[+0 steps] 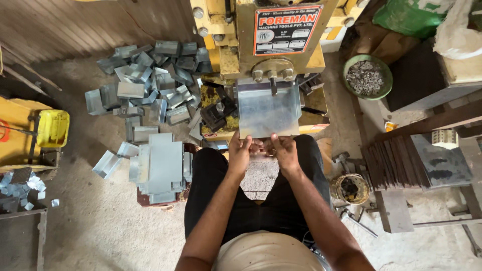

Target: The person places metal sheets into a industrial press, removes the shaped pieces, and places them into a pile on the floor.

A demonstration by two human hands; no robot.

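Observation:
I sit facing a yellow press machine [273, 45]. A flat grey sheet-metal plate [267, 113] with upturned side edges lies on the machine's bed under the ram. My left hand [239, 150] and my right hand [284, 149] both grip the plate's near edge, thumbs on top, side by side. A black tool block [217, 113] sits on the bed just left of the plate.
A stack of flat metal sheets [160, 165] lies at my left knee. Behind it is a heap of bent metal pieces [150, 80]. A green bowl of small metal bits [367, 76], a dirty tin [350, 188], dark plates [396, 160] and a yellow can [52, 128] stand around.

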